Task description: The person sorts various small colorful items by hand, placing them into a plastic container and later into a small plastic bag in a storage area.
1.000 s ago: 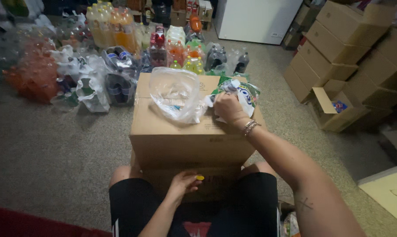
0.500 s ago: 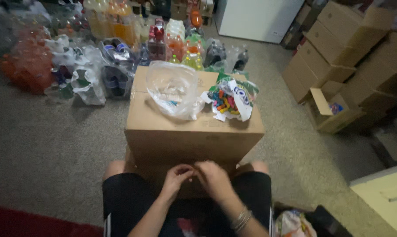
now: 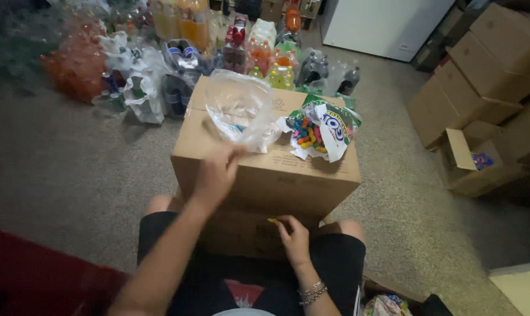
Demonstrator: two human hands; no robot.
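**Left hand at clear bag on box, right hand low at box front**

Left hand [image 3: 215, 172] reaches onto the top of the cardboard box [image 3: 265, 169]; fingers bunched at the lower edge of the clear plastic bag [image 3: 238, 108], pinch looks closed on it but blurred; bag sits open on box top, left side; torn candy bag [image 3: 320, 129] with coloured pieces just beside it, right side; right hand [image 3: 294, 237] down at box front between the knees, fingertips nipping a small yellow piece [image 3: 272, 220]; bottles [image 3: 265, 58] on carpet behind box.
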